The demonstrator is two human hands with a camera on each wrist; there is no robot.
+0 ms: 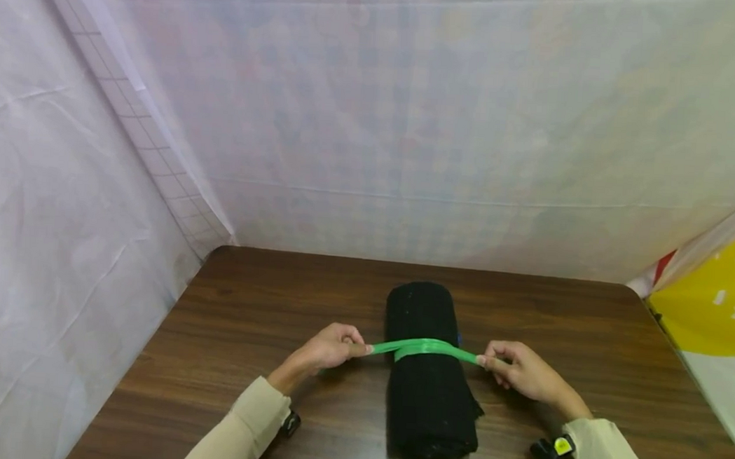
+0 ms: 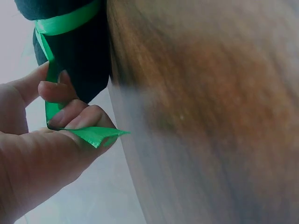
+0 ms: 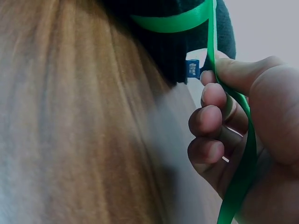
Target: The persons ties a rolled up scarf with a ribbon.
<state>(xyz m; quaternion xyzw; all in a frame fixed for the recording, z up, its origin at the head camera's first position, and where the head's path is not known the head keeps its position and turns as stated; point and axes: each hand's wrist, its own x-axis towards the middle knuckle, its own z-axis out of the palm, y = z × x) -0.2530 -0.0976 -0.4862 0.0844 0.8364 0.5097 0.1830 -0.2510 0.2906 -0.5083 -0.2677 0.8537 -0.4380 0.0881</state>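
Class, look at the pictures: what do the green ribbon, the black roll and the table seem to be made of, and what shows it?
Green ribbon: likely satin or synthetic, smooth with a sheen along its flat band.
Black roll: soft matt cloth, perhaps fleece or knit; fuzzy surface, small blue label.
Table: dark wood or wood-look laminate, with grain lines and a slight gloss.

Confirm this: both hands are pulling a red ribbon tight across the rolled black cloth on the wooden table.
Not quite: the ribbon is green, not red, as the head view shows. The left hand and right hand each pinch an end across the rolled black cloth on the wooden table.
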